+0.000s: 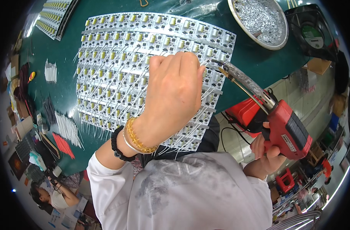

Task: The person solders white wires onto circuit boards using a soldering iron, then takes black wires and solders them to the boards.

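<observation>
A wide panel of white circuit boards (pixel 123 28) lies on the green table before me, with rows of yellow-topped components and many thin white wires slanting across it. Over its middle, my left hand (pixel 175 86) is closed in a pinch. A white wire (pixel 205 62) shows at its fingertips, though the grip itself is mostly hidden. My right hand (pixel 269 155) is wrapped round the handle of a red soldering gun (pixel 288 132). The gun's metal barrel and thin brass feed tube reach left, and its tip meets the panel's right side just beside my left fingers.
A bowl (pixel 273 47) of shiny silver scraps stands at the far right, beside a black fan (pixel 297 23). Bundles of white wires (pixel 67 128), red wires (pixel 63 145) and black wires (pixel 49 110) lie left. Another board panel (pixel 52 19) is far left. A person (pixel 56 195) sits lower left.
</observation>
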Motion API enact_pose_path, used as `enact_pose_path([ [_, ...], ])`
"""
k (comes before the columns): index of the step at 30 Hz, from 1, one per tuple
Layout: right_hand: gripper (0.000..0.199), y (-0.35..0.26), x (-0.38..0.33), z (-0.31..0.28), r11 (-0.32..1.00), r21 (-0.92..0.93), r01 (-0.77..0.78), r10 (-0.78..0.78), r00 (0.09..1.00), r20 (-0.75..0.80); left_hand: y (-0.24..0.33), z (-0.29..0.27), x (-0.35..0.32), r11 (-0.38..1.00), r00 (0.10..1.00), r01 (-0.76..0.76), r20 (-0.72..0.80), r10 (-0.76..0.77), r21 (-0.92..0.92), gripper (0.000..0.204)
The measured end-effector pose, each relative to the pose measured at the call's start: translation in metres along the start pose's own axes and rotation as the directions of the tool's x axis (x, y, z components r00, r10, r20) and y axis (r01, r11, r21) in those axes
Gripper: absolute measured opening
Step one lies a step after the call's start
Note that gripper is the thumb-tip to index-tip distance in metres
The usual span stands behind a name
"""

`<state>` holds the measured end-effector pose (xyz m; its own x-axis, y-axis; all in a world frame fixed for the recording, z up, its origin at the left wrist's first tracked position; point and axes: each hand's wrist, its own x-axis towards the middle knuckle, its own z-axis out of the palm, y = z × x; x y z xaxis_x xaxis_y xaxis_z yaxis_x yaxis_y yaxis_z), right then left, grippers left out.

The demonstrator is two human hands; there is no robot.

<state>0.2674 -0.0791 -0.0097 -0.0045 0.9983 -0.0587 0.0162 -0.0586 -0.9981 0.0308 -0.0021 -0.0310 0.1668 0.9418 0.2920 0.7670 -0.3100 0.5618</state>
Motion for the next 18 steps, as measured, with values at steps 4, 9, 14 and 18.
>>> enact_pose_path([
  [4,0.072,-0.004,0.001,-0.002,1.000,-0.006,-0.024,0.024,0.999,0.034,0.000,-0.004,0.003,1.000,1.000,0.000,0.020,0.000,0.011,0.010],
  [9,0.076,-0.004,-0.005,-0.006,0.998,0.034,-0.061,0.062,0.998,-0.004,-0.005,-0.016,0.010,0.987,0.989,0.012,-0.142,-0.036,-0.163,0.007],
  [14,0.077,-0.004,-0.012,-0.008,0.998,-0.003,-0.070,0.069,0.996,-0.062,0.008,-0.010,0.009,0.987,0.995,0.024,-0.094,-0.040,-0.161,0.007],
  [18,0.078,-0.004,-0.021,-0.012,0.998,-0.033,-0.050,0.047,0.995,-0.089,0.007,0.001,0.009,0.988,0.997,0.074,0.009,-0.074,-0.137,0.009],
])
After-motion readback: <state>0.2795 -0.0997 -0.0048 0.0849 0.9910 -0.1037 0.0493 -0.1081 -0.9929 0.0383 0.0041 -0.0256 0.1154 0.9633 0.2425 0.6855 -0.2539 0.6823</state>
